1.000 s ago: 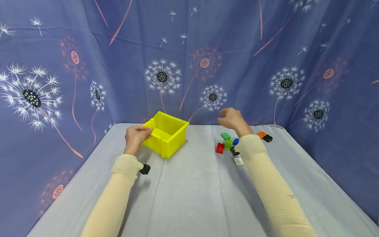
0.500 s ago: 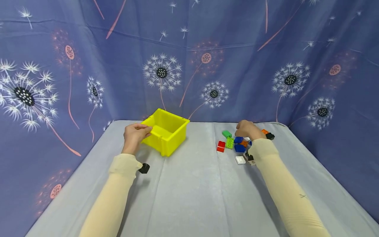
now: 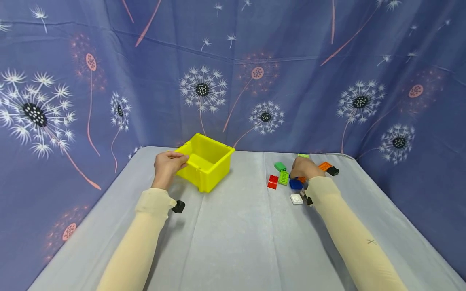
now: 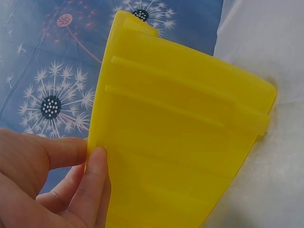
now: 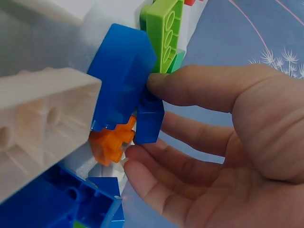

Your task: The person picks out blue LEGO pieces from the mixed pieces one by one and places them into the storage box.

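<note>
My left hand [image 3: 168, 167] pinches the near-left rim of a yellow plastic bin [image 3: 214, 174]. In the left wrist view the thumb and fingers grip the edge of the bin [image 4: 171, 128]. On the right, my right hand [image 3: 306, 167] is down in a loose group of toy building bricks. The right wrist view shows its thumb and forefinger around a small blue brick [image 5: 149, 126]. Right beside that lie a larger blue brick [image 5: 121, 71] and an orange brick [image 5: 111, 142]. The other fingertips hang near the orange brick.
Around the right hand lie a red brick [image 3: 272, 182], a lime brick [image 3: 283, 178], a green brick [image 3: 280, 166] and a white brick [image 3: 296, 199]. Farther right are an orange brick [image 3: 325, 166] and a black brick [image 3: 333, 171]. A patterned blue curtain [image 3: 233, 81] hangs behind the table.
My right hand has come down and to the right, from above the back of the bricks into the group. The left hand stays on the bin's rim. The head view has shifted slightly.
</note>
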A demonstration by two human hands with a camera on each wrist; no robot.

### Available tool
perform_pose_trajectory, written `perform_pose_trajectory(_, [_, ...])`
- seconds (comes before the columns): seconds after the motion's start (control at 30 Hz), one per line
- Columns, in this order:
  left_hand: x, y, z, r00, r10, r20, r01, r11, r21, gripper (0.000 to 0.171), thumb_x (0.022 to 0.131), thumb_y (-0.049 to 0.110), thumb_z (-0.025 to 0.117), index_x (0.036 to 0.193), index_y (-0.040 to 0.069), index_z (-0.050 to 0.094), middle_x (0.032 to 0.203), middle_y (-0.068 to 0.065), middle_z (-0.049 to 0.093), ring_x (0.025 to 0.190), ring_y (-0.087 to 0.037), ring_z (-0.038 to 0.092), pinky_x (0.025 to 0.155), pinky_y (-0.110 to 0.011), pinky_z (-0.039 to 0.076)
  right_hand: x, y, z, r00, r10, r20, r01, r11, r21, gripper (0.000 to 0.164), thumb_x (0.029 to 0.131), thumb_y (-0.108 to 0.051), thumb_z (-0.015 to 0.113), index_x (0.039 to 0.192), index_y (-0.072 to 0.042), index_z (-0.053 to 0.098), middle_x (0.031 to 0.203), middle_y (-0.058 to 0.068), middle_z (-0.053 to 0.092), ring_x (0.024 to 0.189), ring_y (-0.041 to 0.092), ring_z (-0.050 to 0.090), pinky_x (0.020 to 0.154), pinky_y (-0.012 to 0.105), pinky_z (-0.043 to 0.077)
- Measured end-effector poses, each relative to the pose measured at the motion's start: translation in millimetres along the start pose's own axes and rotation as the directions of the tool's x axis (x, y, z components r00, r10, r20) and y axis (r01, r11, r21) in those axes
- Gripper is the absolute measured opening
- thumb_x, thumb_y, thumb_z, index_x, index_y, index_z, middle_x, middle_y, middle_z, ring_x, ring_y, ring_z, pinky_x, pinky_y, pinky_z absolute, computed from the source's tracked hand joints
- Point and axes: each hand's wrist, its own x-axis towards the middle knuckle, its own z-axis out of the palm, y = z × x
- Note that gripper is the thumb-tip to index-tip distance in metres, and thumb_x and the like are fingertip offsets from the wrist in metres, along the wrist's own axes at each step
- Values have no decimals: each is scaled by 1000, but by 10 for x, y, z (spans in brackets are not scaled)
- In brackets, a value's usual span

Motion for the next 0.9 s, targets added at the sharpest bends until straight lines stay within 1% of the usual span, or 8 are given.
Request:
perform_pose_trajectory(0.2, [-7,5,14,1000,4,-1,-4,1000,-10,27,79,11,77,101,0,65,103,-13,62,86,-23,67,84,-35,56,-6,16,18,1000,1,-2,-1,1000,5,37,79,-17,69,112,1,65,106,16,63,80,27,56,61,33,52])
perform_pose_trajectory(0.37, [-12,-1,8,1000,1,4,-1,1000,2,28,80,12,76,102,0,65,104,-12,62,87,-22,67,84,-35,56,-18,25,40,1000,-9,-7,9,1000,7,38,81,-17,68,113,2,65,108,17,63,81,27,57,61,34,52])
perform_pose_trajectory(0.5, [-9,-8,5,1000,5,1,-5,1000,6,27,80,12,77,101,1,66,104,-12,62,87,-22,67,84,-36,56,-7,31,62,1000,8,-9,-8,1000,17,36,81,-18,68,112,1,65,106,16,63,81,27,57,62,34,53])
perform_pose_trajectory(0.67, [4,-9,12,1000,9,6,-9,1000,-6,30,79,11,77,104,-1,65,104,-13,62,88,-24,67,84,-36,56,-3,45,55,1000,28,-6,-27,999,27,36,82,-18,69,111,1,65,104,15,63,84,28,58,63,35,53])
perform_pose_trajectory(0.9, [13,-11,16,1000,5,1,-5,1000,-5,30,79,12,77,104,-1,65,103,-12,61,86,-22,67,85,-36,56,-5,67,47,1000,26,-10,-25,999,44,39,82,-19,68,115,1,64,109,17,62,86,28,59,64,37,54])
